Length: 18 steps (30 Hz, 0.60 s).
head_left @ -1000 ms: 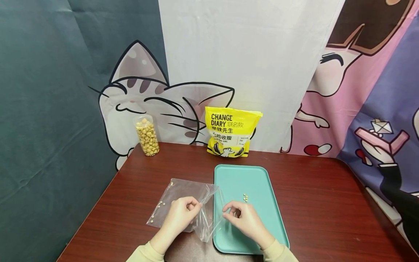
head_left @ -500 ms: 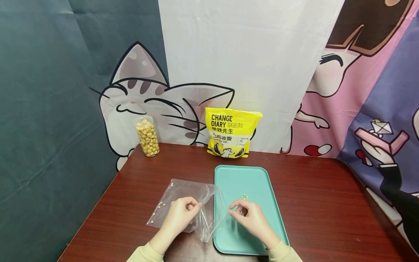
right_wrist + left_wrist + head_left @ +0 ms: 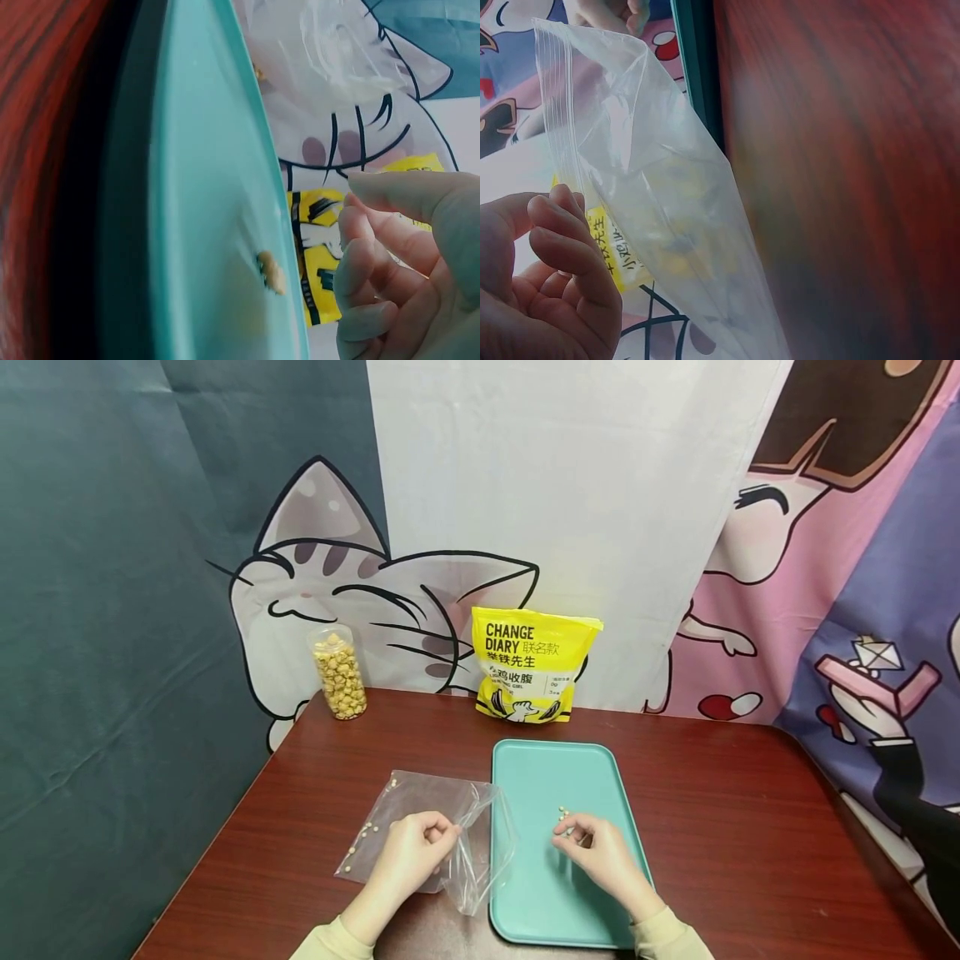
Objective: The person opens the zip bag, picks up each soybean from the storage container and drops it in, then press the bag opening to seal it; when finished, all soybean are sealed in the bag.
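Observation:
My left hand [image 3: 412, 853] pinches the mouth edge of a clear zip bag [image 3: 442, 793], which lies partly over the tray's left side and has its opening spread toward the right. Several small beige beans [image 3: 367, 829] sit along the bag's far left end. In the left wrist view, thumb and forefinger meet at the bag's zip strip [image 3: 559, 112]. My right hand [image 3: 600, 850] hovers above the teal tray [image 3: 525, 777], its thumb and forefinger slightly apart with nothing seen between them. Close to those fingertips lie a few loose beans [image 3: 270, 272] on the tray, partly hidden in the head view.
At the table's back edge stands a yellow pouch [image 3: 532, 664] with printed lettering. A clear jar of popcorn-like pieces [image 3: 341, 681] stands at the back left. Printed cloth [image 3: 585, 485] hangs behind the reddish-brown wooden table [image 3: 727, 835].
My right hand has moved right, away from the bag's mouth and over the tray to the beans, its fingertips now partly covering them. The left hand and bag stay put.

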Motion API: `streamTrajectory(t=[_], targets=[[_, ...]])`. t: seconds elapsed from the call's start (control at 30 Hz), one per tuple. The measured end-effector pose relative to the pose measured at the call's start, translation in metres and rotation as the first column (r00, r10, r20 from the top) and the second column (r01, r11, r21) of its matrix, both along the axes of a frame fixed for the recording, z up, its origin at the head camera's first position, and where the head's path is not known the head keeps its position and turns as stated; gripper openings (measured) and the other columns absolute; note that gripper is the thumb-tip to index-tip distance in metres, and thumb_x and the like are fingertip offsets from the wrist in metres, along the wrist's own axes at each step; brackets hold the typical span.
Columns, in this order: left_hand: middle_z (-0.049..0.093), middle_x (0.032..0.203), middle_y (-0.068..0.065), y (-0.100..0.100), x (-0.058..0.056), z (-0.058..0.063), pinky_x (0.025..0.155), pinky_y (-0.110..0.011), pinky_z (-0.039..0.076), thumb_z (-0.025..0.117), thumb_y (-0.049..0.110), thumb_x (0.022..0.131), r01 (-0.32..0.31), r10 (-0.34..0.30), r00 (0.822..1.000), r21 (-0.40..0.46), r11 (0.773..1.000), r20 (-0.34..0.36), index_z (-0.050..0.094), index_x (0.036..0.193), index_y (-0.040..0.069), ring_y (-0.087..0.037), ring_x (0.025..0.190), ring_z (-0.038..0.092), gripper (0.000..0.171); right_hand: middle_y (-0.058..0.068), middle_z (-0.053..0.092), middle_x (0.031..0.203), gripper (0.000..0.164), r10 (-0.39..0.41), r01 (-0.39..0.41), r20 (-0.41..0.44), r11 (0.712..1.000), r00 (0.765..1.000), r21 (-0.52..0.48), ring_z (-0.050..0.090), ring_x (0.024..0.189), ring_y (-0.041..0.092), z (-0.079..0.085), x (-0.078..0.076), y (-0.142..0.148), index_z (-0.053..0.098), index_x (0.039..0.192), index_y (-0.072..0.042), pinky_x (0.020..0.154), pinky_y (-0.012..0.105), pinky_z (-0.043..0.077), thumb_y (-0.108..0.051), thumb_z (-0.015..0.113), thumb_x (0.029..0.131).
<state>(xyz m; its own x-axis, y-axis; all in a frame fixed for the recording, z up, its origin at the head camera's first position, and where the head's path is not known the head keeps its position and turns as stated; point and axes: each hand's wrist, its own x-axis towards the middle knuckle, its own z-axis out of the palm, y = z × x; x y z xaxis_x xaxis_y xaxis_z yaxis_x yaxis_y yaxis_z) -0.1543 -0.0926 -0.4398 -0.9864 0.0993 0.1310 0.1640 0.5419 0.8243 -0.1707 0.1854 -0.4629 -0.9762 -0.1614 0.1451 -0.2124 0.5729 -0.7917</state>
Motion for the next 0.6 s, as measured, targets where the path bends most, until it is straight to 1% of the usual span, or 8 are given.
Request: streamTrajectory(t=[0.27, 0.4, 0.5, 0.6], targets=[[0.052, 0.049, 0.010, 0.000, 0.000, -0.001, 0.039, -0.020, 0.033, 0.066, 0.021, 0.087, -0.003, 0.003, 1.000, -0.001, 1.000, -0.001, 0.062, 0.068, 0.016, -0.003, 0.040, 0.049, 0.020, -0.005, 0.054, 0.062, 0.006, 0.017, -0.021, 0.050, 0.997, 0.999, 0.072, 0.045, 0.053, 0.003, -0.005, -0.004, 0.013, 0.067, 0.085, -0.013, 0.051, 0.023, 0.039, -0.013, 0.073, 0.082], [0.052, 0.049, 0.010, 0.000, 0.000, -0.002, 0.039, -0.020, 0.033, 0.066, 0.021, 0.087, -0.005, 0.005, 1.000, 0.004, 1.000, 0.000, 0.062, 0.068, 0.016, -0.002, 0.040, 0.048, 0.020, -0.003, 0.058, 0.062, 0.007, 0.057, -0.065, 0.090, 0.994, 0.994, 0.088, 0.047, 0.052, 0.003, -0.007, -0.004, 0.017, 0.067, 0.087, -0.010, 0.049, 0.023, 0.039, -0.012, 0.072, 0.082], [0.052, 0.048, 0.010, 0.000, 0.000, -0.002, 0.039, -0.020, 0.033, 0.066, 0.020, 0.087, -0.005, 0.005, 1.000, 0.004, 1.000, -0.001, 0.062, 0.068, 0.016, -0.002, 0.040, 0.048, 0.020, -0.002, 0.060, 0.062, 0.009, 0.089, -0.100, 0.104, 0.989, 0.991, 0.108, 0.048, 0.049, 0.003, -0.010, -0.004, 0.019, 0.067, 0.089, -0.009, 0.047, 0.024, 0.039, -0.010, 0.072, 0.082], [0.052, 0.048, 0.010, 0.000, 0.000, -0.002, 0.039, -0.020, 0.034, 0.066, 0.019, 0.087, -0.004, 0.004, 1.000, 0.001, 1.000, -0.004, 0.062, 0.068, 0.016, -0.002, 0.040, 0.049, 0.020, -0.002, 0.060, 0.062, 0.010, 0.094, -0.108, 0.115, 0.986, 0.989, 0.127, 0.048, 0.048, 0.003, -0.011, -0.005, 0.019, 0.067, 0.090, -0.010, 0.046, 0.024, 0.040, -0.009, 0.072, 0.081]])
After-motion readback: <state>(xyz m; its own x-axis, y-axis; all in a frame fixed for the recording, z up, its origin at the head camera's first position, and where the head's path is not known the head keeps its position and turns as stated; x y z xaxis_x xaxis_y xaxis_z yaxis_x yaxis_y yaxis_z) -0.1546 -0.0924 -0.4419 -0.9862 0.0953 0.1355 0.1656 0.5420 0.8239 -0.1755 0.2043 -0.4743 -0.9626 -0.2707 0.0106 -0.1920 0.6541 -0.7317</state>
